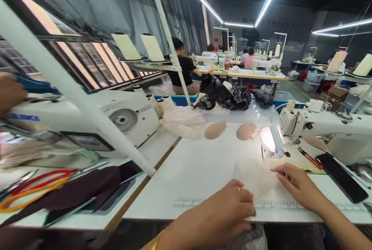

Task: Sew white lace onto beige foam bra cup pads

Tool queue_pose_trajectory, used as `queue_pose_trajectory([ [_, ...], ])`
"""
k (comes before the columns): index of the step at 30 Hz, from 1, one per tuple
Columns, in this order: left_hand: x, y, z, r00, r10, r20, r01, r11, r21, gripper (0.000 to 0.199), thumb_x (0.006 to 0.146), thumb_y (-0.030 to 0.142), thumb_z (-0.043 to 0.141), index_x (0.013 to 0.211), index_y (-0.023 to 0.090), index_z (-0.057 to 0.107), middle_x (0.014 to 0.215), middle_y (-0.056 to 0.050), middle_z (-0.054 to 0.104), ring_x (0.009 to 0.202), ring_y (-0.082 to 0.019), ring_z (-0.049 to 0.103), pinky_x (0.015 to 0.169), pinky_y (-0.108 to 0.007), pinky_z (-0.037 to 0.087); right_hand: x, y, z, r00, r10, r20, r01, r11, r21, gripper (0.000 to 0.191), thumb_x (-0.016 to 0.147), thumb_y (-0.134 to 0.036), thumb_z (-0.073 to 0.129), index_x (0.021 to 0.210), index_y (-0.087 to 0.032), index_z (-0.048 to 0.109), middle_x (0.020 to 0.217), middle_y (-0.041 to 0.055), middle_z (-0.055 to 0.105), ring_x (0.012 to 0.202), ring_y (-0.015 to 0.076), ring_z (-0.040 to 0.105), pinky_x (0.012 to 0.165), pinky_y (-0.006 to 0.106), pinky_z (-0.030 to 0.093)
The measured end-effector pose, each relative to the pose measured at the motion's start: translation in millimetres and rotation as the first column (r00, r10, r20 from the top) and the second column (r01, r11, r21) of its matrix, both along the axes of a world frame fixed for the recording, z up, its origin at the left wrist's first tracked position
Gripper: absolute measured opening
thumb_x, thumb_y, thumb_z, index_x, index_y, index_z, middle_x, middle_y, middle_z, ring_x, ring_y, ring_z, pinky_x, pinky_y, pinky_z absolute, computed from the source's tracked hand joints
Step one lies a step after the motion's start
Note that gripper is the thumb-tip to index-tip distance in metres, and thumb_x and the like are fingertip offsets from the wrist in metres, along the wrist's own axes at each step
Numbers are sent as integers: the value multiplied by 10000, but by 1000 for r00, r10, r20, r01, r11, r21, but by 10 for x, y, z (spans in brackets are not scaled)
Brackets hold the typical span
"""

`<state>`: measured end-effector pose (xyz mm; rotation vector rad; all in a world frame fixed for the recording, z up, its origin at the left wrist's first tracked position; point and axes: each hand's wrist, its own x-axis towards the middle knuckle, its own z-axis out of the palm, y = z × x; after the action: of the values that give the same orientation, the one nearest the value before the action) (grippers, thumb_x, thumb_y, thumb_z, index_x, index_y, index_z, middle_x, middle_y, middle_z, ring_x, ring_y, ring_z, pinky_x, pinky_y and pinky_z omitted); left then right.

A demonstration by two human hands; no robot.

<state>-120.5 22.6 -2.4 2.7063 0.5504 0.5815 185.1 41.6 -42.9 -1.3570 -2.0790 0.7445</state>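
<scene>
A thin, sheer pale fabric piece [255,174] lies on the white sewing table between my hands, its outline faint. My left hand [223,209] is closed with curled fingers at the fabric's near left side, by the table's front edge. My right hand [299,186] pinches the fabric's right edge between thumb and fingertips. Just beyond it stands a white sewing machine [325,126] with a lit lamp [269,139] near the needle area. Two beige oval pads, a plain one [215,130] and a creased one [246,131], rest farther back.
A printed ruler scale [188,202] runs along the front edge. At right lie a black phone [341,176] and a red-handled tool [310,159]. Scissors [37,188] and dark cloth [87,188] occupy the left table, where another person's hand [11,93] shows. A white pole [87,87] crosses there.
</scene>
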Motion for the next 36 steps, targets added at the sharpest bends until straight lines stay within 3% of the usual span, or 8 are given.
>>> queue_pose_trajectory([
  [4,-123,-102,-88,980,131,147,-92,964,-248,146,1035,239,592,1125,297,692,1121,-18,752,1031,-185,711,979,-314,567,85,-63,13,987,-66,-148,51,994,-100,312,1067,-465,503,1166,-231,685,1132,76,704,1057,253,651,924,403,512],
  [10,-111,304,-143,827,519,216,-474,850,-229,208,1023,321,557,1170,281,699,1213,-54,739,1116,-245,718,949,-376,615,-84,71,-23,975,-182,-127,175,982,-64,347,1028,-466,568,1232,-204,670,1020,64,713,934,238,656,823,374,520],
  [15,223,691,-311,899,410,152,-403,912,-73,570,943,297,658,1489,252,501,1541,-129,570,1442,-324,523,1195,-530,456,-409,211,13,984,-148,-98,162,975,152,161,989,-334,575,919,-215,658,866,42,652,842,229,606,779,369,488],
  [18,360,741,-360,959,279,46,-273,956,-111,560,972,294,618,1503,232,449,1327,-119,707,1214,-290,673,1041,-462,549,-510,141,73,985,-48,-163,86,968,237,251,1027,-368,497,855,-228,613,909,58,633,922,244,593,868,410,475],
  [21,370,766,-296,963,249,-103,-266,941,-211,243,1043,377,492,1124,212,651,817,-7,722,746,-216,684,706,-311,530,-488,106,73,901,-26,-434,21,1000,-17,338,1042,-538,509,892,-238,546,846,22,621,782,212,632,732,360,492],
  [25,279,1054,-99,931,337,-142,-363,899,-246,506,1063,551,415,741,207,599,683,12,654,662,-176,636,606,-256,470,-421,275,-51,766,-197,-612,-100,904,-416,508,921,-728,628,887,-242,481,758,-23,665,565,170,648,528,270,391],
  [30,287,1700,61,813,579,-57,-582,811,-61,280,955,248,517,1184,196,669,1265,-123,717,1159,-297,655,971,-410,515,-433,452,-250,728,-249,-639,-43,914,-405,537,851,-733,719,857,-226,539,753,-15,689,700,197,698,603,279,443],
  [36,434,2048,93,806,581,-116,-575,814,84,154,851,118,570,912,198,686,973,-106,743,976,-294,688,901,-390,528,-427,469,-359,740,-205,-641,-34,940,-340,549,871,-753,689,828,-224,553,725,-20,630,666,167,584,622,289,454],
])
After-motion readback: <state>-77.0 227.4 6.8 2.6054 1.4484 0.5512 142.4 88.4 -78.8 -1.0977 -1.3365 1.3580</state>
